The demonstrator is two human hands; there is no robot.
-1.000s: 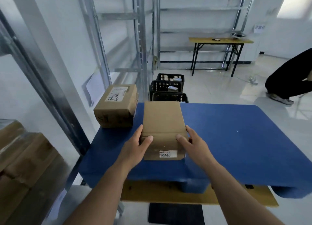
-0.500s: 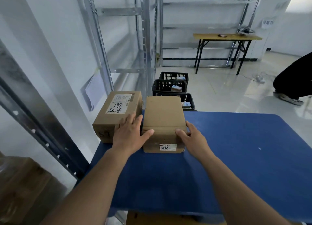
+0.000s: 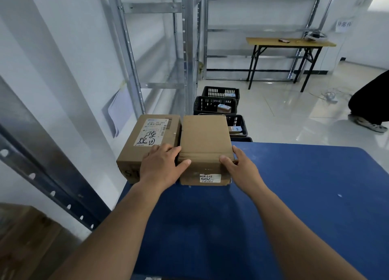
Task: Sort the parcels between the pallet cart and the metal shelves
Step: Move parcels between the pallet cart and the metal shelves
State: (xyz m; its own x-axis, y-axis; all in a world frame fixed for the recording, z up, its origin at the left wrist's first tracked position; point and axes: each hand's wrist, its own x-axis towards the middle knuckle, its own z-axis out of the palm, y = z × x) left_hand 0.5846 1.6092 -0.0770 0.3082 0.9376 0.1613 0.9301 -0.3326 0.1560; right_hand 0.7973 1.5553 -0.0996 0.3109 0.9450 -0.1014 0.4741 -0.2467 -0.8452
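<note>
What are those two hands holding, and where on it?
Both hold the plain cardboard parcel labelled 705: left hand on its left side, right hand on its right side, thumbs on top near the front.

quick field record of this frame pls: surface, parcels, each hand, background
surface: blue cart top
held parcel: plain box with 705 label, flat on the cart top, beside the other box
second parcel: box with shipping label, at the cart's far left corner
left hand: over the seam between both boxes, thumb on the 705 box
right hand: grip on the 705 box's right side
background: black crates with small packages, metal shelves, folding table
</note>
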